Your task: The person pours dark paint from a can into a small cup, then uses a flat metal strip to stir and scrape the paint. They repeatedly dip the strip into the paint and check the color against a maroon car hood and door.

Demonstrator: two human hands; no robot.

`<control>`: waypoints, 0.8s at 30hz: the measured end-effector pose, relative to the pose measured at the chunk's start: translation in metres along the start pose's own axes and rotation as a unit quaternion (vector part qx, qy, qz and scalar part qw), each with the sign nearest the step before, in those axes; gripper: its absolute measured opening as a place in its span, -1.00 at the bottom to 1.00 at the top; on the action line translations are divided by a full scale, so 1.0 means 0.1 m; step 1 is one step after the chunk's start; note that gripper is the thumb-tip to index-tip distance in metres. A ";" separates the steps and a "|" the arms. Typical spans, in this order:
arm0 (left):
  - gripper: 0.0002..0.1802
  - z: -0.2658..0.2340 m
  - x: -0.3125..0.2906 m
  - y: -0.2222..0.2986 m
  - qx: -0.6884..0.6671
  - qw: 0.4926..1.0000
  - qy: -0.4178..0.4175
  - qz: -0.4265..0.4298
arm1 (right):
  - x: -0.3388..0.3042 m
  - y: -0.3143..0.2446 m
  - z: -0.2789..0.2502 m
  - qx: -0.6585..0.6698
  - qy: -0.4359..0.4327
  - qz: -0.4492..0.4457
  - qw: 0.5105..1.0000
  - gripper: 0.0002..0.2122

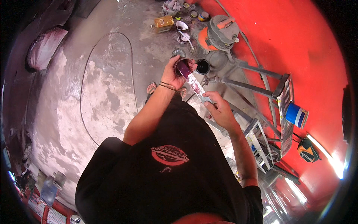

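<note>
My left hand point(171, 73) curls around a glossy dark maroon thing point(182, 68), held in front of my body. Whether this is a small container or the coated end of the strip, I cannot tell. From it a flat strip point(195, 85), smeared with white and maroon paint, slants down to my right hand point(220, 110). Thumb and fingers of that hand pinch the strip's lower end. Just beyond the hands, a round can point(202, 67) with a black inside shows beside the maroon thing. A clear round container point(178, 53) is partly hidden behind my left fingers.
An orange and grey shop vacuum point(220, 33) stands by the red wall point(298, 41). Several tins, a yellow metal can point(164, 23) and a white ladle-like tool point(185, 37) lie far ahead. At right is a metal frame point(257, 87) with a blue bucket point(297, 115). A hose point(81, 93) loops across the floor.
</note>
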State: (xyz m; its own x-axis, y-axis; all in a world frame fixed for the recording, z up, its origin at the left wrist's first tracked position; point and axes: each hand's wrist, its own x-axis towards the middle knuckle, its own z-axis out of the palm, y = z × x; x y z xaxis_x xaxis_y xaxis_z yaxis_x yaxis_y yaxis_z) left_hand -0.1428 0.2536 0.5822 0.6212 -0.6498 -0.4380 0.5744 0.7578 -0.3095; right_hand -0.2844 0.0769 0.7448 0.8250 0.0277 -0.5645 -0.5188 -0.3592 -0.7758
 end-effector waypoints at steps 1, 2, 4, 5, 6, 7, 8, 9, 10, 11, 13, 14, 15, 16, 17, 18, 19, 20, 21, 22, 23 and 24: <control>-0.57 0.05 -0.06 -0.02 -0.003 1.000 0.023 0.008 | 0.02 0.00 -0.02 -0.009 0.003 -0.004 1.000 -0.74; -0.57 0.12 -0.12 -0.03 -0.006 0.999 0.045 0.015 | 0.05 -0.02 -0.04 -0.018 0.005 -0.009 1.000 -0.74; -0.59 0.12 -0.18 -0.04 0.006 0.999 0.035 0.029 | 0.10 0.01 -0.10 -0.028 0.006 0.015 0.999 -0.74; -0.60 0.11 -0.20 -0.02 0.013 0.999 0.031 0.038 | 0.12 0.02 -0.12 -0.033 0.005 0.027 0.999 -0.74; -0.63 0.04 -0.19 -0.01 0.017 0.998 0.022 0.048 | 0.13 0.00 -0.12 -0.050 0.003 0.033 0.998 -0.75; -0.64 0.00 -0.19 0.01 0.016 0.998 0.037 0.051 | 0.14 -0.02 -0.12 -0.067 0.002 0.040 0.997 -0.75; -0.64 -0.01 -0.18 0.01 0.016 0.997 0.052 0.053 | 0.14 -0.02 -0.12 -0.083 0.002 0.048 0.995 -0.75; -0.65 -0.03 -0.17 0.01 0.015 0.996 0.068 0.055 | 0.14 -0.01 -0.11 -0.099 0.009 0.029 0.995 -0.75; -0.65 -0.05 -0.17 0.00 0.012 0.995 0.079 0.060 | 0.14 0.01 -0.09 -0.115 0.016 0.010 0.993 -0.74; -0.64 -0.04 -0.17 -0.01 0.009 0.994 0.090 0.064 | 0.13 0.04 -0.08 -0.131 0.025 -0.008 0.991 -0.74; -0.63 -0.06 -0.17 -0.02 0.004 0.993 0.100 0.064 | 0.09 0.12 -0.09 -0.141 0.038 -0.004 0.989 -0.73; -0.63 -0.10 -0.15 -0.01 0.001 0.993 0.101 0.060 | 0.04 0.13 -0.09 -0.142 0.040 0.003 0.989 -0.72; -0.63 -0.14 -0.13 0.00 -0.001 0.993 0.101 0.056 | 0.02 0.13 -0.10 -0.143 0.041 0.009 0.989 -0.72; -0.62 -0.17 -0.12 0.02 0.006 0.993 0.101 0.063 | -0.02 0.10 -0.11 -0.139 0.039 0.021 0.989 -0.71; -0.62 -0.17 -0.11 0.03 0.013 0.992 0.101 0.068 | -0.06 0.07 -0.13 -0.135 0.038 0.033 0.990 -0.71; -0.61 -0.18 -0.10 0.03 0.020 0.992 0.102 0.073 | -0.09 0.05 -0.14 -0.125 0.036 0.040 0.991 -0.71; -0.61 -0.18 -0.10 0.02 0.027 0.992 0.106 0.068 | -0.11 0.02 -0.16 -0.114 0.034 0.047 0.992 -0.71; -0.61 -0.16 -0.10 0.02 0.034 0.991 0.110 0.062 | -0.14 0.01 -0.17 -0.103 0.032 0.055 0.993 -0.71; -0.61 -0.15 -0.10 0.01 0.040 0.991 0.113 0.056 | -0.16 0.02 -0.18 -0.113 0.034 0.051 0.992 -0.72; -0.61 -0.14 -0.10 -0.01 0.034 0.991 0.120 0.058 | -0.19 0.03 -0.20 -0.122 0.035 0.047 0.991 -0.72; -0.60 -0.14 -0.09 -0.01 0.028 0.990 0.125 0.062 | -0.20 0.02 -0.20 -0.126 0.035 0.047 0.990 -0.72; -0.60 -0.14 -0.08 -0.02 0.021 0.989 0.130 0.066 | -0.21 0.01 -0.21 -0.131 0.036 0.047 0.990 -0.72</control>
State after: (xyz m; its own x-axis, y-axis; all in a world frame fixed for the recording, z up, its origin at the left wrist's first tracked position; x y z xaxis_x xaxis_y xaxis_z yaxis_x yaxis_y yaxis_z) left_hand -0.1562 0.2586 0.5751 0.5365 -0.5044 -0.6766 0.5232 0.8279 -0.2023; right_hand -0.2975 0.0567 0.7619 0.7950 -0.0799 -0.6013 -0.5254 -0.5861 -0.6168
